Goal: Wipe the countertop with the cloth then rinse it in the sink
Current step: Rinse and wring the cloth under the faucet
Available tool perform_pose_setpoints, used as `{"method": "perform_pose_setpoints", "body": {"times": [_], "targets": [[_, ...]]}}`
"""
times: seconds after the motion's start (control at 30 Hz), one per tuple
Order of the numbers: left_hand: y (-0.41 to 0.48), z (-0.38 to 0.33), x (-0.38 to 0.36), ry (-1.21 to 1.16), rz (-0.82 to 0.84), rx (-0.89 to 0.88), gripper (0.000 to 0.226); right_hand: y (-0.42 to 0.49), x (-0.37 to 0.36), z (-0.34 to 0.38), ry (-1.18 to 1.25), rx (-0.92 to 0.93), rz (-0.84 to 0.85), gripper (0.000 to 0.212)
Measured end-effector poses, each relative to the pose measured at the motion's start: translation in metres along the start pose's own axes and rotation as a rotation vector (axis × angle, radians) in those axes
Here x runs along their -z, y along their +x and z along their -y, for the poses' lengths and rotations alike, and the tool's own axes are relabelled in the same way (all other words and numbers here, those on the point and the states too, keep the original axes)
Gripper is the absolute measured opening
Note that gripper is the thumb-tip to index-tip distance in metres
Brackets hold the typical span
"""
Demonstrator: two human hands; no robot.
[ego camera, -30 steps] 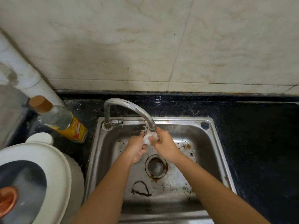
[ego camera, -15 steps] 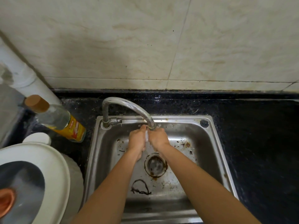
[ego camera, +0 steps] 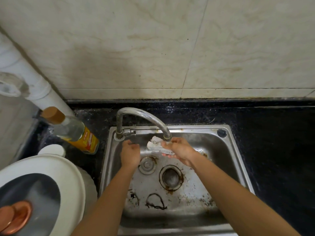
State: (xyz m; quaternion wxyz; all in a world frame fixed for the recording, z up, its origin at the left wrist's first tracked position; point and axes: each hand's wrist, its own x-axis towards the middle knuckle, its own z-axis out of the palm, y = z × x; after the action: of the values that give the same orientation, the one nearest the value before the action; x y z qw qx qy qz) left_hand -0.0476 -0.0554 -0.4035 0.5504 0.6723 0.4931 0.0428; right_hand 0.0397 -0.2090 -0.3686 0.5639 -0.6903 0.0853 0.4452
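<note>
My right hand has its grip clamped on the wet white cloth, bunched up just under the spout of the faucet, over the far part of the steel sink. My left hand is apart from the cloth, just to its left, fingers loosely curled and holding nothing. Below my hands lie a loose strainer and, to its right, the rusty drain. A bottle stands on the dark worktop left of the sink.
</note>
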Motion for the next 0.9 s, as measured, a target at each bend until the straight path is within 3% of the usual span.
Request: {"method": "perform_pose_setpoints", "body": {"times": [0.13, 0.27, 0.47, 0.63, 0.8, 0.9], "targets": [[0.001, -0.007, 0.003, 0.220, -0.058, -0.285, 0.051, -0.001, -0.002, 0.004, 0.015, -0.001, 0.012, 0.038], [0.014, -0.010, 0.005, 0.393, -0.050, -0.394, 0.037, 0.000, -0.002, 0.003, 0.009, -0.016, 0.013, 0.027], [0.028, -0.012, 0.015, 0.774, 0.047, -0.524, 0.040, -0.005, 0.000, 0.007, -0.011, -0.028, -0.043, 0.024], [0.027, -0.043, 0.008, 0.801, 0.029, -0.447, 0.023, -0.009, -0.002, 0.004, 0.006, -0.048, -0.059, 0.025], [0.025, -0.057, 0.002, 0.615, -0.045, -0.250, 0.030, -0.022, 0.006, 0.002, 0.006, -0.011, -0.058, 0.019], [0.021, -0.033, -0.002, 0.458, 0.121, -0.138, 0.044, -0.034, 0.013, 0.001, -0.061, 0.041, -0.057, 0.018]]}}
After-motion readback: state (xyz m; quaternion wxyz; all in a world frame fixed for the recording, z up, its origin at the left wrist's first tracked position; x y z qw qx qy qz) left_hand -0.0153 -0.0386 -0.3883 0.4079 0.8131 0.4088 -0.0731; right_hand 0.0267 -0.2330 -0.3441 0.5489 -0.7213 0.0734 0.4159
